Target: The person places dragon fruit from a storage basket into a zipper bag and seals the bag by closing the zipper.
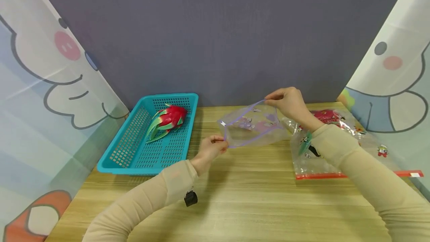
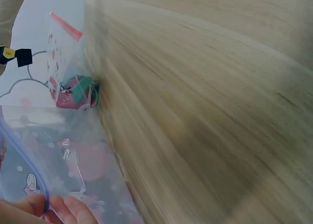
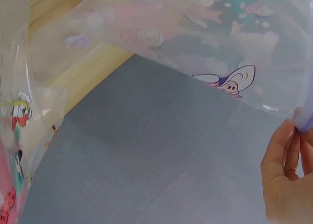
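Observation:
A clear zip bag [image 1: 252, 126] with purple edging and cartoon prints is stretched between both hands over the table, its mouth spread apart. My left hand [image 1: 209, 151] pinches the lower purple edge of the mouth, below the white slider [image 1: 223, 123]. Higher up, my right hand [image 1: 291, 105] pinches the opposite edge between thumb and fingers. In the left wrist view, the left fingertips [image 2: 68, 212] grip the purple strip. The right wrist view has the bag's printed side across its top, with the right fingers [image 3: 279, 141] at the purple edge.
At left stands a blue basket [image 1: 134, 171] holding a red-and-green dragon fruit [image 1: 173, 117]. A larger clear bag [image 1: 336, 163] with a red zip strip lies at right, partly under the right forearm, with a pink-and-green item [image 1: 326, 115] inside. A grey wall [image 1: 228, 40] rises behind the wooden table [image 1: 255, 197].

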The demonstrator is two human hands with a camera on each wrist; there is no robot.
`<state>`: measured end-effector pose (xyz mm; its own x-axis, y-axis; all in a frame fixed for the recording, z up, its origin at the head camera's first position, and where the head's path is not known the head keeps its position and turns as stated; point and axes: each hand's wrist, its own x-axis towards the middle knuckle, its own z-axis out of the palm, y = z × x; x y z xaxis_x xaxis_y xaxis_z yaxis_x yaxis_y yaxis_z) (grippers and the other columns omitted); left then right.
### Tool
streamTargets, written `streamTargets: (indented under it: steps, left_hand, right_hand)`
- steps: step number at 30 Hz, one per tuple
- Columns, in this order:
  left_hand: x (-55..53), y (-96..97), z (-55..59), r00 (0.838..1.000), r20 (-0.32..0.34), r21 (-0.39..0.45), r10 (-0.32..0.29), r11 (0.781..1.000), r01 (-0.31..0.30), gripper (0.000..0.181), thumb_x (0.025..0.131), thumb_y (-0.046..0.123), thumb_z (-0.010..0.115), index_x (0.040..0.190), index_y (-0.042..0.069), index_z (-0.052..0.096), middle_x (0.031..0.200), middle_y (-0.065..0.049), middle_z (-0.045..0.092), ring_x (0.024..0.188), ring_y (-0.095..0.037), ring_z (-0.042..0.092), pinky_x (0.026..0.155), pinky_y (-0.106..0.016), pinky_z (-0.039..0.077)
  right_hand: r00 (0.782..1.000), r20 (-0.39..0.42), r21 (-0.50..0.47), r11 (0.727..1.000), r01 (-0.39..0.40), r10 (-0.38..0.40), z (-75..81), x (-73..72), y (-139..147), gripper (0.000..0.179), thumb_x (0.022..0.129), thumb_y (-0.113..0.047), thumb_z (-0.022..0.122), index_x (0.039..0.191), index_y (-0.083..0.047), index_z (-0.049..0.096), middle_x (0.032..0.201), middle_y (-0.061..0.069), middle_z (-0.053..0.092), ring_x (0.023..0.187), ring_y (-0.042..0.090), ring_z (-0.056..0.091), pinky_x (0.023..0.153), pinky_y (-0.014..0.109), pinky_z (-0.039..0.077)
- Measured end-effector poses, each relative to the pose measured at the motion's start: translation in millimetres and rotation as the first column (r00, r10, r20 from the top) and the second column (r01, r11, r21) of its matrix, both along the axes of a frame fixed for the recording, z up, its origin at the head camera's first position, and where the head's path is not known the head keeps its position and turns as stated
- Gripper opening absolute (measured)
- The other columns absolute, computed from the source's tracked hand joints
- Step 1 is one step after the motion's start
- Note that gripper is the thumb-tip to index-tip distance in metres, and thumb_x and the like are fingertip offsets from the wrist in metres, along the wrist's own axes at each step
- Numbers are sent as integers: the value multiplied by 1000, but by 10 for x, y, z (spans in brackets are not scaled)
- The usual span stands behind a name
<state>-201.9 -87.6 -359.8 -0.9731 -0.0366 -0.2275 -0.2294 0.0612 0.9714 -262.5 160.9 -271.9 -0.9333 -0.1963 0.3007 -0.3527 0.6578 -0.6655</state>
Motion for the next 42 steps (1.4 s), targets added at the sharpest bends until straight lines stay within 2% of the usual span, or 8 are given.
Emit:
streamTargets:
  steps: [13, 22, 27, 30, 33, 35, 39, 42]
  left_hand:
    - [5, -16, -48, 998, 30, 31, -58, 998, 58, 31, 84, 12, 64, 110, -3, 53, 94, -7, 60, 80, -14, 60, 91, -39, 48]
    - [32, -88, -30, 963, -23, -95, -269, 959, 266, 35, 85, 9, 60, 118, 0, 52, 108, -14, 59, 92, -17, 59, 90, -42, 48]
    - [182, -202, 86, 891, -87, -298, -446, 865, 404, 35, 85, 10, 59, 119, 3, 54, 112, -15, 58, 95, -18, 58, 83, -34, 50]
    - [273, -306, 216, 855, -145, -421, -497, 813, 402, 33, 87, 14, 58, 119, 8, 55, 113, -8, 59, 102, -20, 57, 84, -32, 48]
    - [332, -426, 378, 826, -189, -552, -530, 754, 358, 30, 88, 17, 59, 118, 14, 58, 115, -1, 60, 106, -19, 55, 89, -33, 46]
    - [348, -514, 485, 793, -221, -654, -568, 689, 311, 30, 87, 18, 61, 117, 15, 59, 115, 2, 60, 107, -18, 56, 90, -34, 46]
    - [309, -734, 673, 691, -307, -825, -654, 546, 149, 29, 86, 16, 63, 114, 12, 62, 114, 2, 62, 106, -17, 58, 87, -35, 48]
    - [186, -964, 787, 618, -374, -881, -692, 473, -3, 26, 84, 14, 65, 110, 10, 63, 111, 0, 63, 102, -17, 60, 84, -36, 50]
  right_hand:
    - [1000, -28, -3, 1000, -12, 12, -165, 41, -134, 16, 83, -21, 68, 91, -8, 73, 90, 11, 69, 73, 22, 63, 62, 29, 50]
    - [998, -58, 5, 1000, -25, 25, -199, 38, -99, 14, 83, -18, 68, 91, -7, 73, 91, 12, 68, 72, 21, 63, 59, 28, 50]
    - [999, -36, 8, 1000, -15, 15, -204, 41, -82, 15, 83, -19, 68, 91, -8, 73, 91, 11, 68, 72, 20, 63, 59, 27, 49]
    - [999, -30, 5, 1000, -16, 17, -202, 36, -85, 15, 83, -19, 68, 91, -8, 73, 92, 11, 68, 72, 21, 63, 59, 26, 49]
    - [1000, -22, 3, 1000, -16, 17, -195, 31, -93, 15, 83, -19, 68, 92, -8, 73, 92, 11, 67, 72, 21, 63, 58, 25, 49]
    - [1000, -17, 0, 1000, -14, 14, -190, 30, -98, 15, 83, -19, 68, 92, -8, 73, 92, 11, 67, 72, 21, 63, 58, 25, 49]
    - [1000, -10, 1, 1000, -4, 4, -192, 33, -100, 15, 83, -19, 69, 91, -8, 73, 92, 11, 68, 72, 20, 63, 58, 26, 48]
    - [1000, -12, 7, 1000, -5, 5, -205, 34, -99, 15, 82, -19, 69, 91, -8, 73, 91, 11, 68, 71, 19, 62, 59, 27, 48]
